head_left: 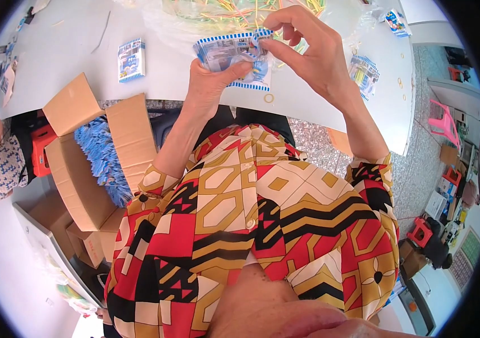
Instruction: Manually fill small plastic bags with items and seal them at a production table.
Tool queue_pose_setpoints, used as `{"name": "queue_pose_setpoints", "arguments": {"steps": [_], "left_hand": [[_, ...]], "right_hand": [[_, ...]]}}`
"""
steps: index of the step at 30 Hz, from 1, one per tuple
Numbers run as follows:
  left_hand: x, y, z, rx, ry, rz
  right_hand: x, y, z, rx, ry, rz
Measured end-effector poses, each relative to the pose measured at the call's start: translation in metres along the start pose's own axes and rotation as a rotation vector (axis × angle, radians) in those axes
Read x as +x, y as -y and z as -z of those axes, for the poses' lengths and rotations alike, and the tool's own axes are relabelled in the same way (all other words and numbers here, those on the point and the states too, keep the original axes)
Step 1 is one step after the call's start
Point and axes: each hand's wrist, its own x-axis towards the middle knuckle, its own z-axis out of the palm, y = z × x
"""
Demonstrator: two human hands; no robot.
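Over the table's near edge, my left hand [209, 84] is closed round a bundle of clear plastic packets [217, 50] with blue-and-white striped edges, its thumb across the front. The thumb and forefinger of my right hand [319, 56] pinch the bundle's upper right corner, where the plastic is bunched; whether a small band is there too, I cannot make out. On the tabletop just below the bundle lies a loose yellowish rubber band [269, 98]. Similar packets [364, 76] lie to the right of my right hand, partly behind its wrist.
Thin coloured sticks [223, 14] spread over clear plastic at the far side. Another bundle [132, 60] lies left on the white table [167, 84], one more [398, 23] far right. An open cardboard box [76, 180] of blue-edged packets stands left. Another person [6, 160] is beyond it.
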Motion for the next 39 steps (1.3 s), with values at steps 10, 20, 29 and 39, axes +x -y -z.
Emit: {"name": "queue_pose_setpoints", "arguments": {"steps": [10, 20, 29, 39], "left_hand": [[-0.001, -0.001, -0.002, 0.003, 0.009, 0.016], [0.002, -0.001, 0.003, 0.04, -0.007, 0.026], [-0.007, -0.012, -0.009, 0.109, 0.0, 0.108], [-0.005, -0.002, -0.001, 0.125, -0.1, -0.002]], "right_hand": [[0.019, -0.051, -0.028, 0.18, -0.332, 0.855], [0.009, -0.003, 0.004, -0.126, 0.151, 0.332], [-0.015, -0.025, -0.015, -0.516, -0.119, 0.544], [-0.023, -0.025, -0.02, -0.485, -0.186, 0.566]]}}
